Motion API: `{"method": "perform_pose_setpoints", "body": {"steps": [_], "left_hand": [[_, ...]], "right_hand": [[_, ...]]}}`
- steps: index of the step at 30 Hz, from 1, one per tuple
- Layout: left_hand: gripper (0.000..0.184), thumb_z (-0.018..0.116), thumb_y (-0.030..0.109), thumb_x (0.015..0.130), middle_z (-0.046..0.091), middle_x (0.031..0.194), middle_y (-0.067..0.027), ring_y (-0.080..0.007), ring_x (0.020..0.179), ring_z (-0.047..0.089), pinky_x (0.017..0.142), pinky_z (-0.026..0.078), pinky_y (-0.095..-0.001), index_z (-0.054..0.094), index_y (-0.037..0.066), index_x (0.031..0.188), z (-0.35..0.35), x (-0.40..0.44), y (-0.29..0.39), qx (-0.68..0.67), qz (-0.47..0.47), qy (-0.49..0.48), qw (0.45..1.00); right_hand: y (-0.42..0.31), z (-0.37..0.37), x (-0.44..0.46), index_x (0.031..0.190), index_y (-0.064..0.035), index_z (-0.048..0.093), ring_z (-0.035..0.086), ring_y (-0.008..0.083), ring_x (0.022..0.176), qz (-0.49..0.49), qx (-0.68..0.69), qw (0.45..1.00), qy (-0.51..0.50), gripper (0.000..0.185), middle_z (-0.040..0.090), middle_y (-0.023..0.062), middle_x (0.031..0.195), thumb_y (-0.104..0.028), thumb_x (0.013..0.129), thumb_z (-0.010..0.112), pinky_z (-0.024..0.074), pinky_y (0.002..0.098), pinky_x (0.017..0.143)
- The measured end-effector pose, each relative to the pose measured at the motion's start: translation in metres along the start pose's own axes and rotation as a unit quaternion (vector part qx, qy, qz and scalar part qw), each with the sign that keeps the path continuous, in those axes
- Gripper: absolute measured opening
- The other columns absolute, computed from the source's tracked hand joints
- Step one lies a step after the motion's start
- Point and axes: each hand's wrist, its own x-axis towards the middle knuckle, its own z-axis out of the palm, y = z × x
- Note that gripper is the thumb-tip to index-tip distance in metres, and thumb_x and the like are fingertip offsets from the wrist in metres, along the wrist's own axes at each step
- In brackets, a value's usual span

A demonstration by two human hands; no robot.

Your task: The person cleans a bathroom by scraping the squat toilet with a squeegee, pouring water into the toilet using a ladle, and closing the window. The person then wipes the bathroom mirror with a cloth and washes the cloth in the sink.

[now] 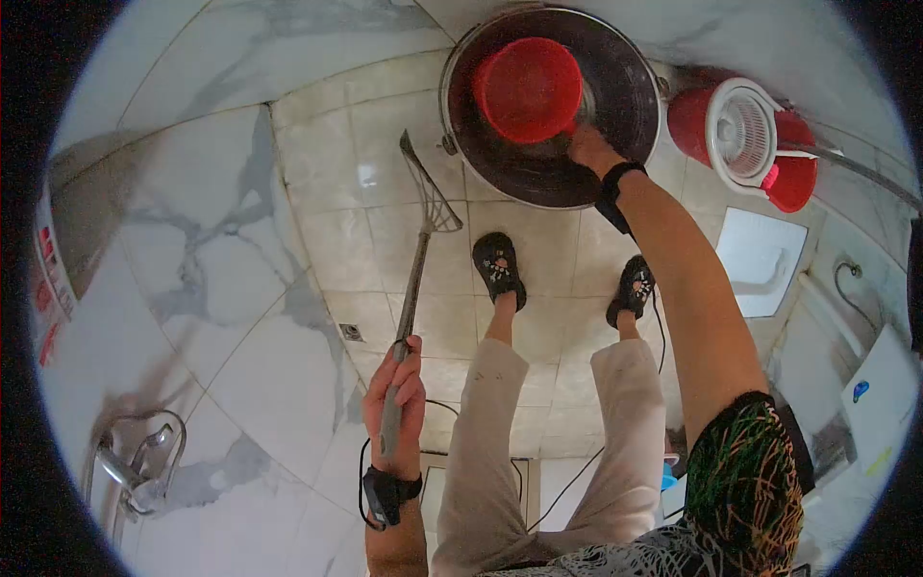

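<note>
My left hand [396, 385] is wrapped around the grey handle of a squeegee [415, 274], whose fan-shaped openwork head points up and away from me above the floor tiles. At the far side, my right hand [591, 151] is closed on the short handle of a red dipper [532, 91]. The dipper is over or inside the mouth of a large round dark bucket [615, 91] with a metal bail. Part of the dipper's handle is hidden by my fingers. How much water the bucket holds, I cannot tell.
A red mop bucket [690, 123] with a white spin basket [742, 133] stands right of the big bucket. Below it is a white squat toilet [760, 260]. A tap [139, 471] is on the left wall, a drain [351, 332] in the floor. A black cable runs near my legs.
</note>
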Motion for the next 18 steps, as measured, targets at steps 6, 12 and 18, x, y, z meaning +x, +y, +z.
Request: {"method": "perform_pose_setpoints", "body": {"steps": [6, 12, 18], "left_hand": [[0.031, 0.027, 0.007, 0.091, 0.039, 0.116, -0.0199, -0.0084, 0.057, 0.040, 0.042, 0.037, -0.0205, 0.030, -0.012, 0.115, 0.002, 0.011, 0.008, -0.110, -0.053, 0.007, 0.992], [0.029, 0.031, 0.008, 0.091, 0.043, 0.109, -0.0185, -0.0078, 0.057, 0.037, 0.041, 0.035, -0.0193, 0.033, -0.011, 0.113, 0.015, -0.003, 0.014, -0.056, -0.114, 0.049, 0.991], [0.032, 0.031, 0.009, 0.091, 0.045, 0.098, -0.0144, -0.0100, 0.058, 0.038, 0.039, 0.032, -0.0187, 0.029, -0.008, 0.119, 0.003, -0.025, 0.023, 0.047, -0.155, 0.068, 0.984]], "right_hand": [[-0.002, -0.025, -0.005, 0.080, -0.0031, 0.061, 0.059, 0.0344, 0.078, -0.033, -0.104, 0.994, -0.014, 0.022, 0.061, 0.0183, 0.081, -0.021, 0.071, 0.053, 0.0478, 0.0430, 0.071], [-0.020, -0.090, -0.047, 0.075, -0.0020, 0.062, 0.059, 0.0333, 0.077, 0.037, -0.106, 0.993, -0.023, 0.021, 0.060, 0.0189, 0.077, -0.021, 0.068, 0.056, 0.0486, 0.0412, 0.068], [-0.031, -0.099, -0.070, 0.077, -0.0058, 0.064, 0.061, 0.0284, 0.075, -0.056, -0.251, 0.966, 0.016, 0.016, 0.061, 0.0147, 0.078, -0.013, 0.070, 0.052, 0.0499, 0.0377, 0.065]]}}
